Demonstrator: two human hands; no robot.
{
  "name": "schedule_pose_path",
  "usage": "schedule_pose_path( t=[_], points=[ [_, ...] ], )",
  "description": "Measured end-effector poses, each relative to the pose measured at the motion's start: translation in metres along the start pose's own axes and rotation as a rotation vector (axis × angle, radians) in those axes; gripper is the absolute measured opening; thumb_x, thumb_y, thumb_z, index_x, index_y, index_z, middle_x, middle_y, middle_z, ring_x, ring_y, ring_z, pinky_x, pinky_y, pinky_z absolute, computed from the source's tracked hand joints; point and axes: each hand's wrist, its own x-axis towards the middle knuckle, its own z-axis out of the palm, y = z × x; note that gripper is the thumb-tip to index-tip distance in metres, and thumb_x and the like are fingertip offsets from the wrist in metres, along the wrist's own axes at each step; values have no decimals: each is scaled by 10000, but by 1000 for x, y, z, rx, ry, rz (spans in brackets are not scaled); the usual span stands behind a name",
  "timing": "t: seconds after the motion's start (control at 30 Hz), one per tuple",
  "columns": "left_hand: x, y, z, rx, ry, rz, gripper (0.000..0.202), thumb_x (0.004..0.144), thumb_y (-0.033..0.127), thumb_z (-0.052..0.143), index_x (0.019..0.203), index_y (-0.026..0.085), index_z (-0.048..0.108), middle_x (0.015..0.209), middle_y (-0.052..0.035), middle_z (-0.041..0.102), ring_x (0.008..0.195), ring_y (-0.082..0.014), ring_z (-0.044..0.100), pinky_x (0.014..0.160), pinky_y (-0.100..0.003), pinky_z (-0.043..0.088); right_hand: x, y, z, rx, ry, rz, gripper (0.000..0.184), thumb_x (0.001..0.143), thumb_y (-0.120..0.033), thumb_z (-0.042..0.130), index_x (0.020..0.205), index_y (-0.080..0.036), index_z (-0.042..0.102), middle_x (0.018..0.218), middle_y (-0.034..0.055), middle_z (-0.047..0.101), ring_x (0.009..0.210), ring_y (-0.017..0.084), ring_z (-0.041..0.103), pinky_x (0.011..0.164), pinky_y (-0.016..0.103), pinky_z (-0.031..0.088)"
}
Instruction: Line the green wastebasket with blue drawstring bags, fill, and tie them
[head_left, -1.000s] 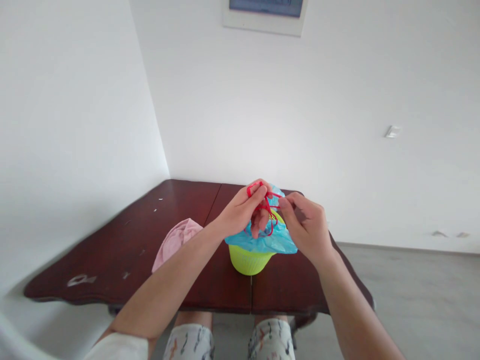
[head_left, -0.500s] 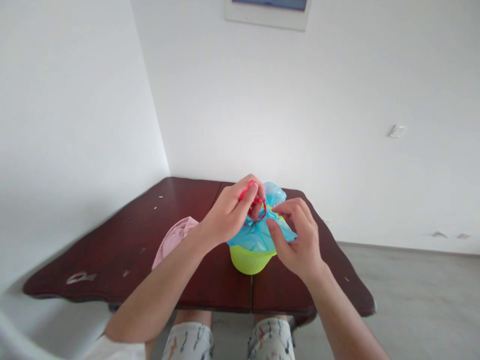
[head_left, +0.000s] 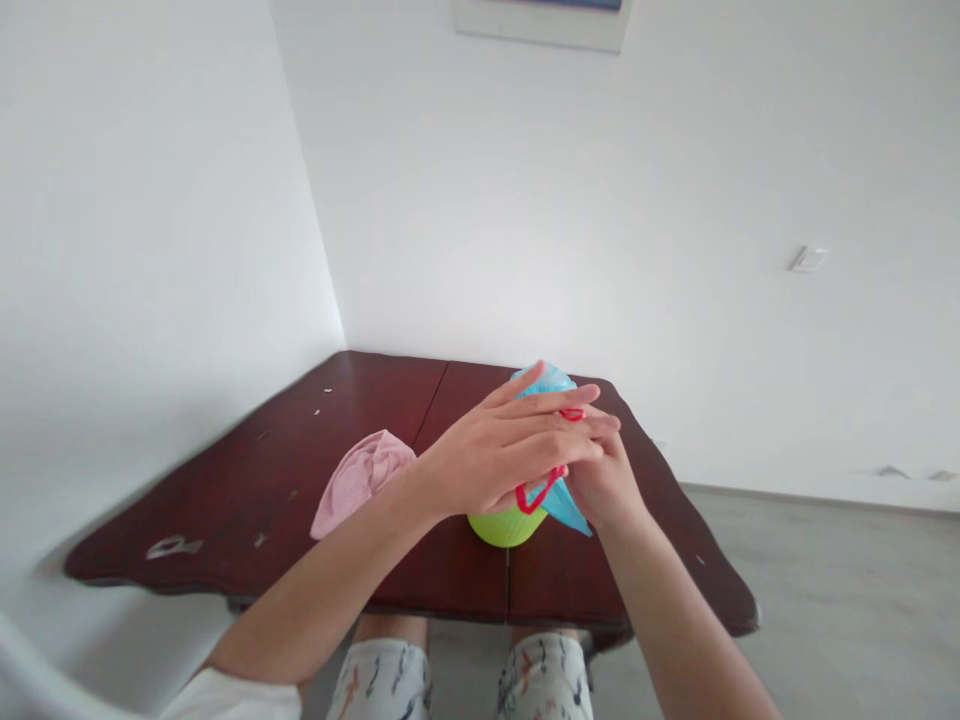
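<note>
Red drawstring (head_left: 541,490) crosses the hands at centre frame, where the left hand (head_left: 502,455) lies straight-fingered over the right hand (head_left: 606,475), whose grip is hidden, so slack could let the cord slip and the blue plastic bag (head_left: 551,382) sag on the lime-green basket (head_left: 501,527) on the wooden table (head_left: 465,400).

The left hand (head_left: 502,450) crosses the right hand (head_left: 604,480) at a blue plastic bag (head_left: 546,382) with red ties (head_left: 534,496).

Wooden table (head_left: 225,505), pink cloth (head_left: 361,482), green tub (head_left: 499,528)
</note>
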Motion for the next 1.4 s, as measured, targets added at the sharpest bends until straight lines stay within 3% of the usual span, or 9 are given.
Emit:
schedule_pose_path(
  t=[0.13, 0.37, 0.53, 0.7, 0.8, 0.93, 1.1, 1.27, 1.4],
  points=[
    [-12, 4, 16, -44, -6, -50, 299, 1230, 289, 504, 1250, 305, 802, 1310, -89, 922, 1615, -304, 698, 1536, -658, 230, 8, -2, -12, 29, 118, 2, 469, 964, -681, 961, 868, -255, 790, 809, 7, 760, 701, 167, 688, 658, 293, 622],
    [-64, 40, 85, -326, 86, -74, 286, 1263, 375, 438, 1110, 294, 665, 882, -26, 855, 763, -207, 775, 1195, -445, 633, 47, 46, -74, -130, 360, 80, 697, 780, -857, 995, 914, -197, 817, 588, -68, 557, 542, 104, 419, 503, 237, 337],
    [-103, 51, 110, -278, 301, -446, 334, 1269, 403, 410, 1083, 267, 652, 865, -58, 760, 777, -225, 714, 859, -388, 629, 44, 72, -91, -156, 371, 154, 740, 763, -879, 991, 898, -173, 811, 516, -81, 505, 481, 84, 362, 478, 242, 252],
    [-105, 29, 90, 130, 225, -919, 588, 1102, 448, 825, 1622, 319, 583, 1548, -142, 776, 1342, -355, 800, 1059, -470, 656, 19, 35, -56, -177, 125, 53, 516, 1063, -724, 835, 1010, -211, 835, 670, -2, 720, 495, 116, 545, 491, 256, 433],
    [-103, 8, 83, 299, 30, -1056, 483, 1037, 277, 839, 1500, 321, 712, 1433, -109, 853, 1258, -396, 843, 956, -472, 663, -1, 2, -28, -381, -126, -102, 289, 1182, -510, 727, 1228, -262, 868, 1007, 75, 853, 872, 223, 794, 819, 382, 685],
    [-109, -6, 86, 269, 85, -1065, 416, 922, 66, 708, 1264, 294, 772, 1147, -53, 883, 1076, -335, 848, 917, -446, 642, -27, -1, -9, -910, -233, -133, 697, 1073, -302, 825, 1737, -333, 615, 1554, 168, 734, 1369, 382, 750, 1151, 605, 659],
    [-123, 6, 88, 67, 255, -880, 464, 1013, 183, 739, 1460, 270, 652, 1339, -110, 811, 1222, -318, 779, 1075, -507, 626, -24, 43, -19, -973, -359, 21, 657, 928, -92, 720, 1561, -268, 732, 1446, 150, 799, 1239, 368, 815, 1066, 563, 693],
    [-154, 11, 72, 159, 436, -830, 537, 1141, 348, 739, 1634, 267, 543, 1568, -167, 654, 1267, -290, 720, 1063, -461, 623, 39, 48, -62, -606, 103, 109, 183, 978, -322, 780, 1137, -237, 810, 824, 15, 766, 619, 217, 703, 521, 329, 610],
    [-198, 7, 65, 253, 427, -891, 400, 1181, 368, 697, 1560, 279, 608, 1541, -146, 689, 1394, -323, 692, 1139, -494, 608, 121, 16, -88, -323, 339, -118, 343, 970, -523, 895, 1134, -268, 734, 865, 6, 756, 698, 222, 753, 527, 318, 656]
  ],
)
